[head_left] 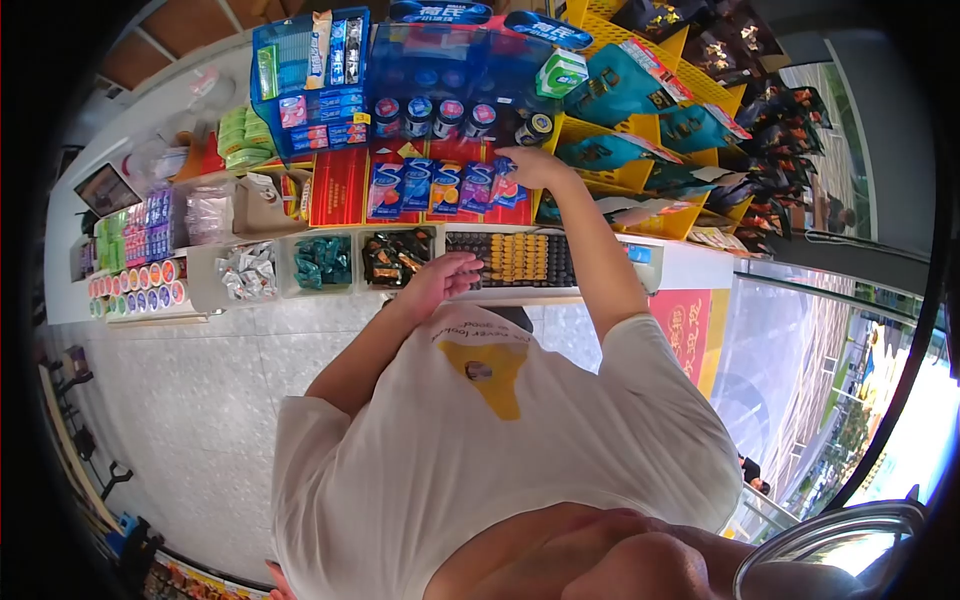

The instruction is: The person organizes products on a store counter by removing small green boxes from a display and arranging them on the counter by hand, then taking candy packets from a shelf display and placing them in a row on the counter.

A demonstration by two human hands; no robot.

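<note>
Purple, pink and green packs (138,228) stand in rows on the white surface (695,262), well to the left of both grips, with round-lidded cups (140,285) just in front of them. Nearer the left grip come silver packets (248,270), teal packets (322,262) and brown packets (398,256), each kind in its own compartment, the brown ones closest to it. Farther back, left of both grips, a blue rack (265,95) holds slim packs. The left grip (445,283) is partly open, its fingers loosely curled, with nothing visible in it; just to its right lies a block of dark and gold pieces (513,258). Beyond it, a row of flat packets (417,185) runs rightward to the right grip (530,168). The end packet (508,188) sits at that grip's fingertips, which bend down over its upper edge; whether they pinch it, I cannot tell. A dark jar (534,128) stands just behind the right grip, and to its right yellow racks (690,62) carry teal bags (620,90).
</note>
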